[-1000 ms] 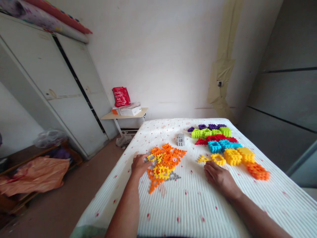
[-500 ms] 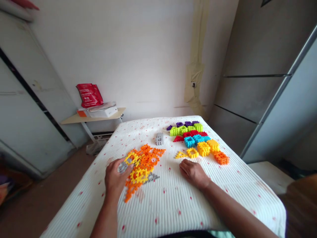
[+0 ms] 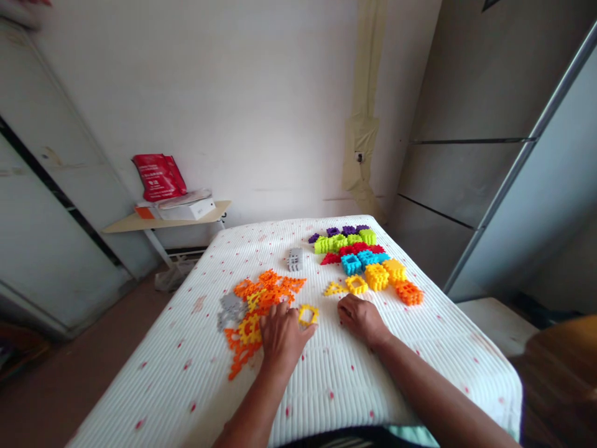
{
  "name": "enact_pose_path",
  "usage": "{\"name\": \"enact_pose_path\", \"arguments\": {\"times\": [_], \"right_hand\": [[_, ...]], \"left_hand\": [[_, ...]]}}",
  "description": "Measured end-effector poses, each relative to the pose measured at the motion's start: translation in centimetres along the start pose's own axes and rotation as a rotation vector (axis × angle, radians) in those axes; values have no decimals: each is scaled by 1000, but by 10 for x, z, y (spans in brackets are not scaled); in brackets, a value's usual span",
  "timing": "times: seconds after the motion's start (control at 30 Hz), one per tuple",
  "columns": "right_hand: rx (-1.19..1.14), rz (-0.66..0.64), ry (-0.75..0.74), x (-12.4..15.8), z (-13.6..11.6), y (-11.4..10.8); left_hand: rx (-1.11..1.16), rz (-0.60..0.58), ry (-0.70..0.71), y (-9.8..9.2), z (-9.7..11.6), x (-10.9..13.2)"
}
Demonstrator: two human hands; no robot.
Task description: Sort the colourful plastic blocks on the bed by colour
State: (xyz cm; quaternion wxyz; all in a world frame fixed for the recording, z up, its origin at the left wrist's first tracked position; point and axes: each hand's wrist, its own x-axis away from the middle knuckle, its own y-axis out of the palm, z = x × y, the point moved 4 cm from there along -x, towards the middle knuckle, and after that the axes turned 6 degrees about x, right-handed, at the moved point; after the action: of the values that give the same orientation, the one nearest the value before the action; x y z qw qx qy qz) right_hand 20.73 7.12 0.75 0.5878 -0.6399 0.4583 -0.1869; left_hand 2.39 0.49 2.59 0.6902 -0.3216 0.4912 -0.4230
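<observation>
My left hand (image 3: 285, 333) is over the right side of the loose pile, its thumb and fingers closed on a yellow square-frame building piece (image 3: 301, 322). Beneath and left of it lie orange interlocking building pieces (image 3: 268, 289), a few yellow ones (image 3: 249, 328) and grey ones (image 3: 231, 307). My right hand (image 3: 361, 317) rests on the table with its fingers curled in; whatever they may hold is hidden. Just beyond it lie a yellow triangle piece (image 3: 334, 288) and a yellow square stack (image 3: 356, 285).
Stacks sorted by colour stand at the right: purple (image 3: 348, 230), green (image 3: 339, 242), red (image 3: 357, 249), blue (image 3: 351, 264), yellow (image 3: 376, 277) and orange (image 3: 409, 292). A grey stack (image 3: 295, 259) stands apart on the white quilted cover (image 3: 326, 386). Behind is a side table (image 3: 124, 224).
My left hand has moved right from the grey pieces, and a yellow square piece is now at its fingers, right of the pile. My right hand stays curled in place. The view has shifted slightly.
</observation>
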Motion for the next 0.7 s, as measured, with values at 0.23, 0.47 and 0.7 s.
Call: {"name": "enact_pose_path", "arguments": {"times": [0.23,0.47,0.7], "right_hand": [[-6,-15,-15,0,-4,-3],[8,-18,27,1,-8,-3],[88,-53,106,-3,-49,-1]], "left_hand": [[105,-45,95,5,3,10],[150,32,182,3,-1,12],[200,294,113,-14,-39,1]]}}
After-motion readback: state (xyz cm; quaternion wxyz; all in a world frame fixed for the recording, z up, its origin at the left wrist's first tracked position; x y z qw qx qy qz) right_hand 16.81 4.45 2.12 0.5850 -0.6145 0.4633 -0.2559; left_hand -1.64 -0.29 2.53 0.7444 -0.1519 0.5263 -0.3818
